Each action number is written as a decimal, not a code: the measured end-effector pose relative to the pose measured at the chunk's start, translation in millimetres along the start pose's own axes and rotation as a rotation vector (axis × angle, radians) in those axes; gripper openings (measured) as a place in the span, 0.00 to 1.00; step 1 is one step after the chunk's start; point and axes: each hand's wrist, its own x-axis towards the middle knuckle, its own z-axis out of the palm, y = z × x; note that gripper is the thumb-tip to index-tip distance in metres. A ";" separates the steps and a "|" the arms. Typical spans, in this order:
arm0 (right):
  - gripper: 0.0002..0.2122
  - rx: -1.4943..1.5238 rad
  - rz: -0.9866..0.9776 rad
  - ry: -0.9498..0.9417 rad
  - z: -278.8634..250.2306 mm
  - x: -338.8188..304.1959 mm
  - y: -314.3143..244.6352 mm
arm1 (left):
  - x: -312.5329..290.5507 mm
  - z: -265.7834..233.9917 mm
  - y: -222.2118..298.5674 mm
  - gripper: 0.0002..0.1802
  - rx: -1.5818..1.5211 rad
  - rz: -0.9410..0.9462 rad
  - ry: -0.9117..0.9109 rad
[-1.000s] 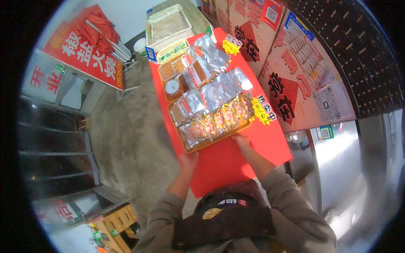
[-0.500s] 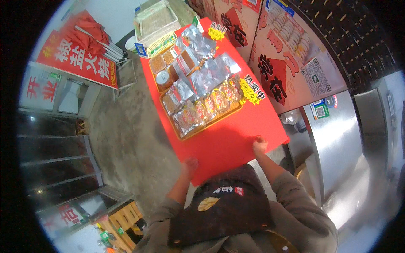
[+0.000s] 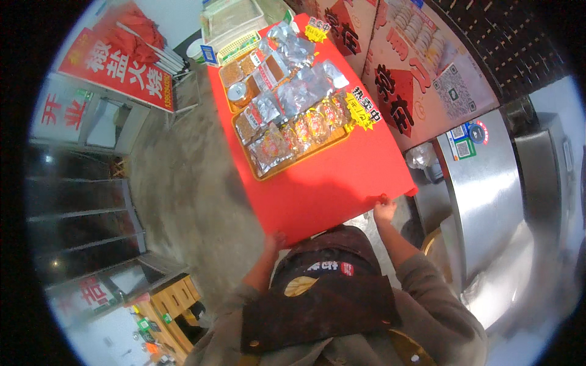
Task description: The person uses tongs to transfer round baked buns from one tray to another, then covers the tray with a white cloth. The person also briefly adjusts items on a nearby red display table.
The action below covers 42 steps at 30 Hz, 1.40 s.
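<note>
A red-covered table (image 3: pixel 336 192) stands ahead; leftward, a red sign (image 3: pixel 119 67) bears white characters. On the table, a tray (image 3: pixel 287 169) holds labelled packets (image 3: pixel 299 133) beside a yellow lettered tag (image 3: pixel 363 114). At the table's near edge, the right hand (image 3: pixel 384 210) is curled, the left hand (image 3: pixel 274 240) blurred; I cannot tell either's grip.

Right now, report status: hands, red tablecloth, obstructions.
Left hand at near left corner of red tablecloth, right hand at its near edge; grips unclear. Tray of packets farther up, apart from both hands. Dark apron between hands.
</note>
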 end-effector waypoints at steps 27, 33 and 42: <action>0.32 -0.172 -0.512 -0.350 52.3 -161.5 -186.2 | 38.2 -119.8 67.0 0.22 -0.026 -0.077 -0.009; 0.37 -0.318 -0.119 -0.443 73.2 -223.8 -228.5 | 63.0 -288.1 76.9 0.25 0.119 -0.126 -0.103; 0.43 -0.449 0.080 -0.513 123.7 -330.1 -293.0 | 69.2 -562.4 144.5 0.13 0.063 -0.083 0.253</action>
